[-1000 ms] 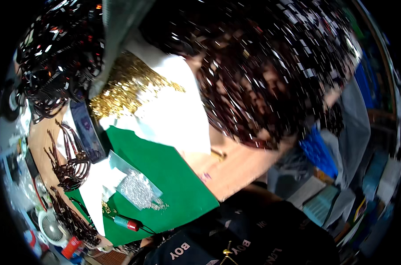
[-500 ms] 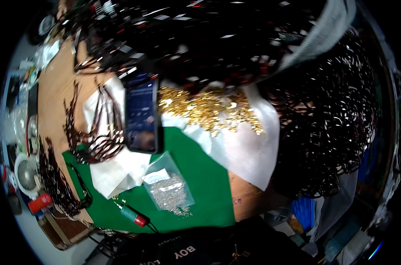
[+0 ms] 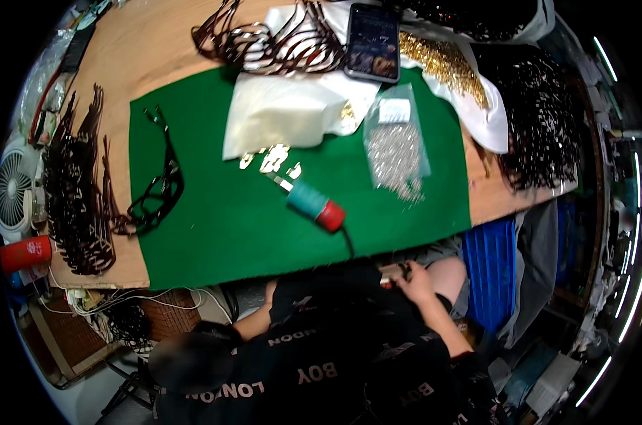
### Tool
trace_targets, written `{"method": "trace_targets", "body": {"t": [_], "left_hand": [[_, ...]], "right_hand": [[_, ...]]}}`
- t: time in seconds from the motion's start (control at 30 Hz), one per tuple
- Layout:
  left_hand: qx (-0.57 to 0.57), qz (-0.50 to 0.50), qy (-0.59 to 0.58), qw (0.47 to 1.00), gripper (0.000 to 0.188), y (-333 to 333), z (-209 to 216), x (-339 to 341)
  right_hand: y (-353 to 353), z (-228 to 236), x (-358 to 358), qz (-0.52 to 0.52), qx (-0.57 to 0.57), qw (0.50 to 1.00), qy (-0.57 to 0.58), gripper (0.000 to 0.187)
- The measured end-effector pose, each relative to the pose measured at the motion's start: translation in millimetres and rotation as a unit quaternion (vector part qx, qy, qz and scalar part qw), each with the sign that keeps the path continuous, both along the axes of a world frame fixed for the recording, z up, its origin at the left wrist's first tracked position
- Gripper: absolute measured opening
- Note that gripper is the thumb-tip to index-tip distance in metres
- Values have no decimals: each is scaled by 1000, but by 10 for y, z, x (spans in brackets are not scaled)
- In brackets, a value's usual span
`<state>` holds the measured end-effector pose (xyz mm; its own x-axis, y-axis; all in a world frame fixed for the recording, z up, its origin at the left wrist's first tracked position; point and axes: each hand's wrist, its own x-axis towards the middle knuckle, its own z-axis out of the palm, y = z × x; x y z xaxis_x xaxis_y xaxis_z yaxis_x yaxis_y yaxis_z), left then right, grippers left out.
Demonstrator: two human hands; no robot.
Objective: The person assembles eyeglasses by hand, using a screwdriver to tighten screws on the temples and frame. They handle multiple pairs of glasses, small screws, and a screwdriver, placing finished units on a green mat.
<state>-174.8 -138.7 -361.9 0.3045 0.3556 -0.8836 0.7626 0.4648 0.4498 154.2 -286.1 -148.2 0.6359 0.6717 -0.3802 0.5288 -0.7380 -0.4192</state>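
At the table's front edge, my right hand [image 3: 414,282] is low by my lap, its fingers curled at a small pale and reddish thing I cannot make out. My left forearm [image 3: 256,324] shows beside my dark top; its fingers are hidden. On the green cloth [image 3: 215,227] lies a teal electric screwdriver [image 3: 309,200] with a red end and a cord. Small gold metal pieces [image 3: 274,158] lie by its tip. A clear bag of tiny silver parts [image 3: 395,152] rests to its right. A dark spectacle frame [image 3: 158,191] sits at the left.
More dark frames [image 3: 77,205] are heaped at the left edge, others [image 3: 282,46] on white cloth [image 3: 278,113] behind. A phone [image 3: 373,42] stands next to a gold pile [image 3: 445,67]. Dark glossy pieces [image 3: 547,120] fill the right side. A fan [image 3: 13,180] is far left.
My view has shifted down and toward my lap, and my right hand and left forearm now show. The big dark heap at the top now sits farther away at the upper right.
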Motion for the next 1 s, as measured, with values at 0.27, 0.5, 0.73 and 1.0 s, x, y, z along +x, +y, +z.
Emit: {"method": "trace_targets", "body": {"t": [0.27, 0.5, 0.73, 1.0], "left_hand": [[-7, -6, -60, 998, 20, 21, -265, -46], [-14, -7, -91, 996, 20, 22, -334, -114], [-15, 29, -86, 996, 21, -51, -285, -272], [55, 98, -89, 990, 22, -52, -237, -298]], "right_hand": [[1228, 2144, -641, 140, 260, 953, 65, 19], [2407, 2000, -853, 292, 157, 919, -215, 54], [2396, 2121, -609, 288, 162, 944, -22, 40], [1991, 2103, -231, 77, 173, 878, 441, 42]]}}
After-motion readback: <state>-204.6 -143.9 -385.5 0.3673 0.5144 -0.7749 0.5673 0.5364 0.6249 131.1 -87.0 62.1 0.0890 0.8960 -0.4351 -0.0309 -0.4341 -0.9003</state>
